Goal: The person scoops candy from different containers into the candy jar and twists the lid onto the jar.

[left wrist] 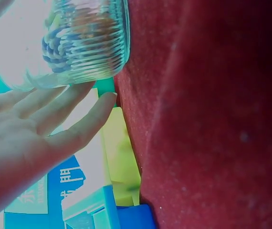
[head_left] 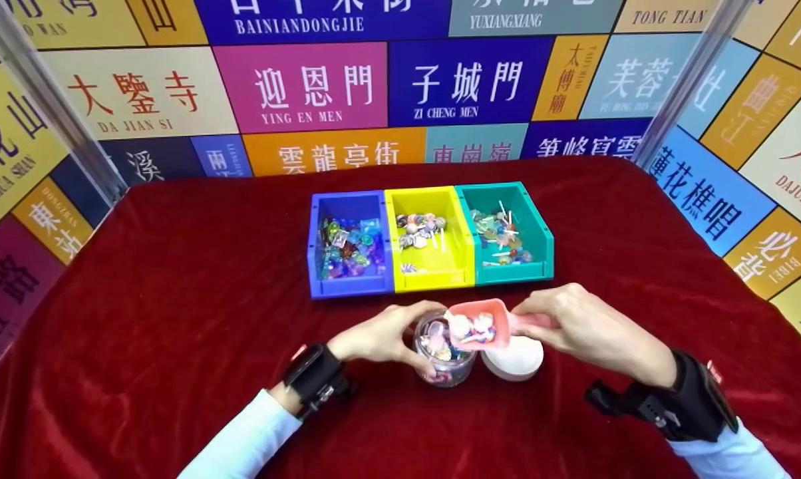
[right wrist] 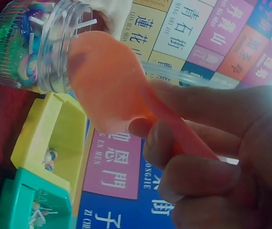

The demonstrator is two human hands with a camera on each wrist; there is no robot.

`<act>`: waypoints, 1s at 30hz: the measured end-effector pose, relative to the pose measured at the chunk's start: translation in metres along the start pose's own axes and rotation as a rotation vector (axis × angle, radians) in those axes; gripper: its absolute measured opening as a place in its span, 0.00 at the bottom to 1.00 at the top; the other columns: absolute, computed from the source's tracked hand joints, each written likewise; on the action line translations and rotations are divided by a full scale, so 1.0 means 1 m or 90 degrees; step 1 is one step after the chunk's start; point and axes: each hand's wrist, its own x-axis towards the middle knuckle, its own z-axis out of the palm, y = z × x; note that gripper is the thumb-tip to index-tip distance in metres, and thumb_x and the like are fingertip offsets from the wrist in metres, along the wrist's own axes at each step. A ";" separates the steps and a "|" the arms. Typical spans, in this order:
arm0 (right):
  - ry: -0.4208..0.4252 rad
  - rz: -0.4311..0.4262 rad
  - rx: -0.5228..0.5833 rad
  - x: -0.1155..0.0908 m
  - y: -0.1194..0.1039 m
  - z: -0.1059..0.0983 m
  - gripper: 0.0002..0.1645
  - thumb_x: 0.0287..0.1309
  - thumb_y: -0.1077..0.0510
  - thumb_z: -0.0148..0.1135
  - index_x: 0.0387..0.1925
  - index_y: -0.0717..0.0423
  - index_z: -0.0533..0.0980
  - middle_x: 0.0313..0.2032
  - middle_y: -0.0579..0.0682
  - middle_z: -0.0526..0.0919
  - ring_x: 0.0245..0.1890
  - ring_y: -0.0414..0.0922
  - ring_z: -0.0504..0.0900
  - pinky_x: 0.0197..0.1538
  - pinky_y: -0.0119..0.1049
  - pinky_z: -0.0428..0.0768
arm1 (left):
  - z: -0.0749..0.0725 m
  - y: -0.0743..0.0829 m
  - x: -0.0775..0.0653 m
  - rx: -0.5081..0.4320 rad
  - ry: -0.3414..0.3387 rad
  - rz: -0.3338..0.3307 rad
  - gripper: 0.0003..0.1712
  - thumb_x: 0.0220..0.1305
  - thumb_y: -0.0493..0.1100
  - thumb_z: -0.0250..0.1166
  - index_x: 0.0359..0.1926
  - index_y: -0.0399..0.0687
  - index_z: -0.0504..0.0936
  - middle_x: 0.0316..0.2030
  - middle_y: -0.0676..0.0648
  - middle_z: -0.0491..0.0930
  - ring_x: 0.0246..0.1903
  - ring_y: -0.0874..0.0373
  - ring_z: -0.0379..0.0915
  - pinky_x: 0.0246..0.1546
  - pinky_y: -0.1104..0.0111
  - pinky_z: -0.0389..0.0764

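Observation:
A clear ribbed jar (head_left: 448,372) with candies inside stands on the red cloth. My left hand (head_left: 384,338) holds it from the left, fingers and thumb around its side; the left wrist view shows fingers against the jar (left wrist: 88,62). In my right hand (head_left: 583,329) is the handle of a pink scoop (head_left: 500,326). Lollipops and candies lie in the scoop, which is over the right side of the jar's mouth. The right wrist view shows the scoop (right wrist: 107,81) from below, its lip at the jar's rim (right wrist: 55,47). A white lid (head_left: 515,362) lies right of the jar, partly below the scoop.
Three joined bins stand behind the jar: a blue bin (head_left: 350,287) with shiny colourful pieces, a yellow bin (head_left: 434,283) with lollipops and a green bin (head_left: 517,273) with more lollipops. Red cloth (head_left: 174,299) covers the table. A printed wall (head_left: 307,86) rises behind.

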 end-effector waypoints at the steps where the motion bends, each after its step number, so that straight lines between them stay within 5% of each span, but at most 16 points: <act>1: 0.002 -0.004 -0.008 0.000 -0.001 0.000 0.07 0.48 0.54 0.65 0.29 0.53 0.81 0.25 0.39 0.80 0.24 0.33 0.75 0.27 0.25 0.74 | 0.000 0.000 0.000 0.002 0.000 0.000 0.43 0.41 0.46 0.73 0.59 0.43 0.64 0.50 0.43 0.73 0.47 0.56 0.71 0.43 0.75 0.74; 9: 0.011 -0.018 -0.065 0.003 -0.009 -0.002 0.08 0.46 0.55 0.66 0.30 0.52 0.81 0.26 0.39 0.80 0.26 0.36 0.76 0.29 0.30 0.76 | 0.000 -0.001 0.000 0.000 0.004 0.010 0.43 0.41 0.46 0.73 0.58 0.42 0.64 0.49 0.44 0.74 0.46 0.56 0.72 0.44 0.75 0.74; 18: 0.084 -0.112 -0.132 0.002 -0.011 -0.003 0.06 0.44 0.57 0.67 0.28 0.49 0.79 0.21 0.37 0.72 0.19 0.33 0.70 0.21 0.24 0.68 | -0.002 0.000 -0.001 0.002 0.010 0.014 0.42 0.40 0.46 0.73 0.58 0.44 0.65 0.49 0.47 0.74 0.46 0.59 0.71 0.45 0.75 0.73; 30: 0.114 -0.124 -0.136 0.001 -0.010 -0.009 0.10 0.43 0.57 0.68 0.32 0.50 0.80 0.21 0.37 0.70 0.17 0.31 0.65 0.20 0.21 0.63 | 0.000 -0.001 0.000 -0.003 0.009 0.021 0.41 0.40 0.45 0.74 0.57 0.44 0.66 0.49 0.48 0.74 0.46 0.60 0.71 0.45 0.75 0.73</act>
